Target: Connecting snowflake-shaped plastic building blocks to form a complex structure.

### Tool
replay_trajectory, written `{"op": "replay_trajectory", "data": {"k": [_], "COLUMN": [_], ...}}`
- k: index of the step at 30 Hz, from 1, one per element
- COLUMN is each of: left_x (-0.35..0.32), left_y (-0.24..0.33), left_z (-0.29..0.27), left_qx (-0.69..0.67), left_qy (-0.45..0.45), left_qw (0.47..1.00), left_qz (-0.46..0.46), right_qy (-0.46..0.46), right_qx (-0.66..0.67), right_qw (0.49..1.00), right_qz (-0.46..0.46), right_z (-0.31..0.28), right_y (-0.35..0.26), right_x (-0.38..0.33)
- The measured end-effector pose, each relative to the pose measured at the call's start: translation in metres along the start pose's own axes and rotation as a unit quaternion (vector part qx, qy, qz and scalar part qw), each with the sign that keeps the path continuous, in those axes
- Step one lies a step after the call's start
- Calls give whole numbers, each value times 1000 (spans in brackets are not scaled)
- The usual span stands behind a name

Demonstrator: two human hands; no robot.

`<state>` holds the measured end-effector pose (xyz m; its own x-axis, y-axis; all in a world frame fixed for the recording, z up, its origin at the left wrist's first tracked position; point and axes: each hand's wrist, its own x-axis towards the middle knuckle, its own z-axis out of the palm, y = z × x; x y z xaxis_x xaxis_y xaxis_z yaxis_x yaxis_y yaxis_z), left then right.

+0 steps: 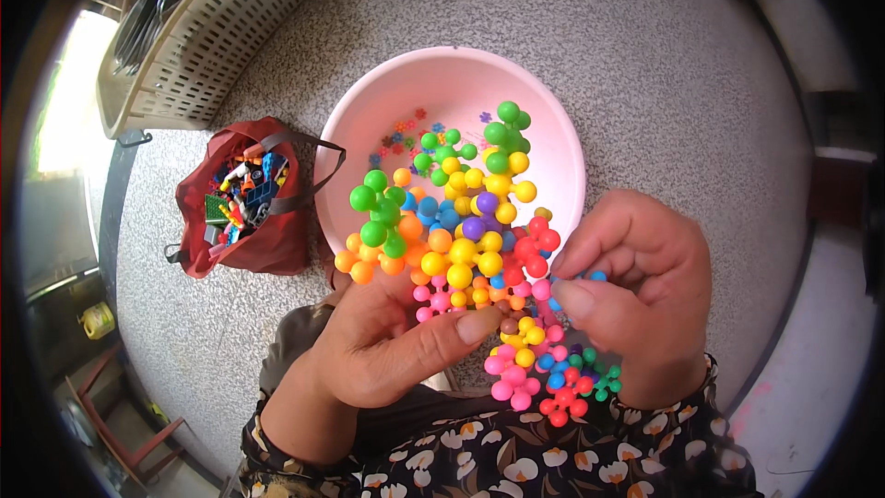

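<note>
A large cluster of joined plastic ball-ended connector pieces (pixel 461 258), in green, yellow, orange, blue, purple, red and pink, is held up in front of me. My left hand (pixel 392 337) grips it from below and the left, its thumb lying across the lower middle. At the cluster's right side my right hand (pixel 636 286) pinches a small blue connector piece (pixel 597 277) between thumb and fingers, close to the red and pink pieces. Smaller pieces hang from the lower right of the cluster. Part of the left fingers is hidden behind it.
Beyond the cluster a pink basin (pixel 452 57) stands on the speckled floor (pixel 645 83), with printed flowers inside. To its left sits a red bag (pixel 286 249) of mixed toy bricks, one strap touching the rim. A cream perforated basket (pixel 212 37) stands at the far left.
</note>
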<state>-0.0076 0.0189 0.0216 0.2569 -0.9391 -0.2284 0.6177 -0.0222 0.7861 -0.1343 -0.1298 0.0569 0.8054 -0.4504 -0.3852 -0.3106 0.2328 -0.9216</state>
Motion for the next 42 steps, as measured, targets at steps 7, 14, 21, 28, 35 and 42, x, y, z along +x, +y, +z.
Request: {"op": "replay_trajectory", "data": {"k": [7, 14, 21, 28, 35, 42], "left_x": [-4, -3, 6, 7, 7, 8], "left_y": [-3, -16, -14, -16, -14, -15], "left_z": [-6, -24, -15, -8, -12, -19], "left_qx": [66, 208, 119, 19, 39, 89], "left_qy": [19, 2, 17, 36, 42, -7], "left_qw": [997, 972, 986, 994, 994, 986], "left_qz": [23, 113, 116, 99, 96, 139], "right_qy": [-41, -59, -40, -25, -29, -26], "right_qx": [-106, -105, -122, -111, -115, -109], "right_qw": [993, 992, 980, 979, 978, 977], "right_qz": [-46, -49, -150, -171, -170, -181], "right_z": [-2, 0, 4, 5, 6, 8], "right_y": [7, 10, 23, 25, 24, 24], "right_x": [1, 2, 9, 11, 12, 13]}}
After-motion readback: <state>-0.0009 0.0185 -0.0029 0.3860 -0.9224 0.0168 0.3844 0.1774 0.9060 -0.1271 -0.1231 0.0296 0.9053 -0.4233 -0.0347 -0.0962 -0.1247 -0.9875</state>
